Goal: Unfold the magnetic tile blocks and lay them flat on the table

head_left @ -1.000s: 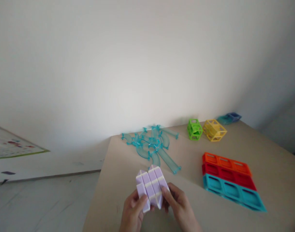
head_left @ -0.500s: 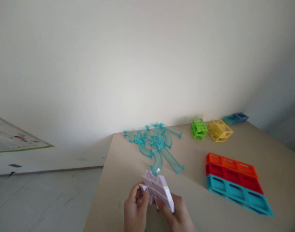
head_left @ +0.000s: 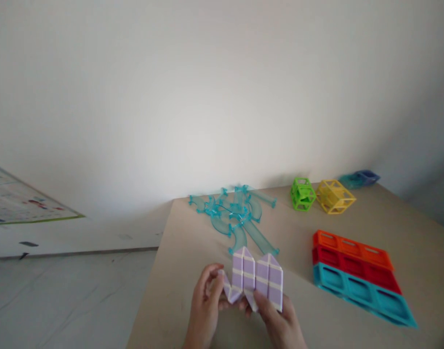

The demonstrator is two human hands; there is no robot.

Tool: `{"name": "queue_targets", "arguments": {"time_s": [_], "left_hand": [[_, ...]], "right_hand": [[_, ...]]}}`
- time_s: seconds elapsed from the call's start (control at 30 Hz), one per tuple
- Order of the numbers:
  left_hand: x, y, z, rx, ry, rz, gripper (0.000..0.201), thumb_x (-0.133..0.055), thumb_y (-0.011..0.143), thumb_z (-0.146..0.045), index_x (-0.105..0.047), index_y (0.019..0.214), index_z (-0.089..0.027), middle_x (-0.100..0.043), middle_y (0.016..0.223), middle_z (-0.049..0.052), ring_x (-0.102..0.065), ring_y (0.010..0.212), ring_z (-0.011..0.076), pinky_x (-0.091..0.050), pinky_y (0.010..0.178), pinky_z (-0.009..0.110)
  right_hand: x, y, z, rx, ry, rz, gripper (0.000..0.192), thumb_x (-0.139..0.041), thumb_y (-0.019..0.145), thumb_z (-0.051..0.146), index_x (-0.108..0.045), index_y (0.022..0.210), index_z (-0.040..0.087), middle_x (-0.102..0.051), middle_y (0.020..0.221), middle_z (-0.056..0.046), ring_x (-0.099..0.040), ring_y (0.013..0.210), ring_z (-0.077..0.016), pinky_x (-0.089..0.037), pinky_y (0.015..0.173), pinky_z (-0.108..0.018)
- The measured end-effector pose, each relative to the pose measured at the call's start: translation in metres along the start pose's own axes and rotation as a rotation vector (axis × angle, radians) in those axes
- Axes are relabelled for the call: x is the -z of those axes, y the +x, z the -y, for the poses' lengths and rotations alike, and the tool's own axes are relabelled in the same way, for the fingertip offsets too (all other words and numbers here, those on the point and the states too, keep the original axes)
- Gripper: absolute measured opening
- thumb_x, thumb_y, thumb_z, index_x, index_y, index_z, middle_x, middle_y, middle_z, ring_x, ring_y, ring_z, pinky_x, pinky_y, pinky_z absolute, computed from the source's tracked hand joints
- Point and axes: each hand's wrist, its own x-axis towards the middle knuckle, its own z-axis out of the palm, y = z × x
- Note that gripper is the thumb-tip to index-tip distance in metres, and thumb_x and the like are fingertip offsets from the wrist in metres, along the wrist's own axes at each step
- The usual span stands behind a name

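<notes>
Above the table's near part, both hands hold a lilac-and-white snake puzzle point(head_left: 249, 274) made of wedge-shaped segments. It is folded into a zigzag, with two pointed peaks facing away from me. My left hand point(head_left: 206, 303) pinches its thin left end between thumb and fingers. The wider right section is gripped by my right hand point(head_left: 278, 315), with the thumb on the near face and fingers underneath. Parts of the lower edge are hidden by my fingers.
Translucent teal track pieces point(head_left: 231, 213) lie in a pile beyond my hands. A green cube frame point(head_left: 302, 194) and a yellow one point(head_left: 334, 196) stand near the wall. Orange, red and blue frame rows point(head_left: 353, 266) lie at right. The table's point(head_left: 160, 271) left edge borders the floor.
The snake puzzle has turned to show its broad face and is spread wider, its two peaks now apart. My right hand has moved slightly right; the view has shifted a little.
</notes>
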Motion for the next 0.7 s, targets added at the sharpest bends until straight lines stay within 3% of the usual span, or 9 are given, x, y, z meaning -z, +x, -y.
{"name": "queue_targets", "arguments": {"time_s": [0.07, 0.17, 0.23, 0.3, 0.4, 0.5, 0.57, 0.7], "left_hand": [[0.01, 0.002, 0.002, -0.341, 0.306, 0.054, 0.027, -0.051, 0.091, -0.031, -0.064, 0.112, -0.02, -0.059, 0.127, 0.015, -0.06, 0.113, 0.0284, -0.055, 0.085, 0.038], [0.021, 0.003, 0.004, -0.837, 0.715, 0.188, 0.04, -0.053, 0.087, -0.013, -0.058, 0.126, -0.023, -0.049, 0.139, 0.013, -0.041, 0.133, 0.0297, -0.043, 0.104, 0.045], [0.024, 0.003, 0.006, -1.0, 0.826, 0.168, 0.048, -0.058, 0.082, -0.008, -0.054, 0.128, -0.023, -0.055, 0.133, 0.013, -0.042, 0.132, 0.0285, -0.045, 0.103, 0.043], [0.022, 0.003, 0.008, -1.075, 0.827, 0.063, 0.046, -0.057, 0.081, -0.003, -0.057, 0.123, -0.022, -0.061, 0.122, 0.012, -0.048, 0.127, 0.0264, -0.049, 0.099, 0.04], [0.017, 0.002, 0.012, -1.086, 0.765, -0.033, 0.039, -0.057, 0.082, -0.004, -0.059, 0.118, -0.021, -0.065, 0.11, 0.012, -0.056, 0.118, 0.0251, -0.052, 0.094, 0.038], [0.008, -0.002, 0.015, -1.012, 0.681, -0.084, 0.035, -0.061, 0.083, -0.014, -0.057, 0.118, -0.019, -0.066, 0.104, 0.012, -0.062, 0.106, 0.0234, -0.055, 0.085, 0.033], [0.001, -0.007, 0.017, -0.911, 0.626, -0.094, 0.028, -0.06, 0.084, -0.018, -0.059, 0.112, -0.019, -0.067, 0.1, 0.011, -0.066, 0.097, 0.0219, -0.056, 0.078, 0.03], [-0.015, -0.018, 0.023, -0.583, 0.475, -0.136, 0.01, -0.057, 0.086, -0.028, -0.061, 0.091, -0.02, -0.068, 0.078, 0.006, -0.066, 0.07, 0.0182, -0.053, 0.066, 0.026]], "right_hand": [[0.001, 0.003, 0.01, -0.018, 0.145, 0.065, 0.039, -0.061, 0.085, 0.049, -0.073, 0.085, 0.012, -0.07, 0.077, -0.013, -0.063, 0.072, -0.0247, -0.049, 0.068, -0.035], [0.0, 0.003, 0.022, -0.051, 0.316, 0.055, 0.033, -0.063, 0.086, 0.044, -0.071, 0.087, 0.012, -0.069, 0.075, -0.012, -0.062, 0.068, -0.0218, -0.049, 0.062, -0.032], [-0.001, 0.002, 0.027, -0.068, 0.357, 0.078, 0.03, -0.064, 0.085, 0.041, -0.071, 0.085, 0.011, -0.069, 0.074, -0.011, -0.062, 0.066, -0.0201, -0.049, 0.062, -0.031], [-0.004, 0.0, 0.029, -0.092, 0.378, 0.096, 0.03, -0.066, 0.084, 0.04, -0.07, 0.083, 0.011, -0.069, 0.072, -0.01, -0.062, 0.064, -0.0191, -0.049, 0.061, -0.03], [-0.011, -0.003, 0.029, -0.134, 0.447, 0.067, 0.033, -0.067, 0.083, 0.043, -0.07, 0.082, 0.01, -0.067, 0.069, -0.009, -0.06, 0.06, -0.0167, -0.048, 0.058, -0.028], [-0.018, -0.004, 0.021, -0.147, 0.528, 0.029, 0.034, -0.069, 0.08, 0.045, -0.07, 0.082, 0.011, -0.066, 0.068, -0.008, -0.058, 0.058, -0.0147, -0.046, 0.055, -0.025], [-0.02, -0.004, 0.011, -0.143, 0.551, 0.015, 0.035, -0.071, 0.077, 0.047, -0.07, 0.081, 0.012, -0.066, 0.069, -0.008, -0.058, 0.059, -0.0153, -0.046, 0.054, -0.025], [-0.02, -0.006, -0.012, -0.142, 0.495, 0.015, 0.04, -0.072, 0.074, 0.052, -0.069, 0.078, 0.013, -0.064, 0.063, -0.006, -0.058, 0.057, -0.0153, -0.042, 0.051, -0.024]]}}
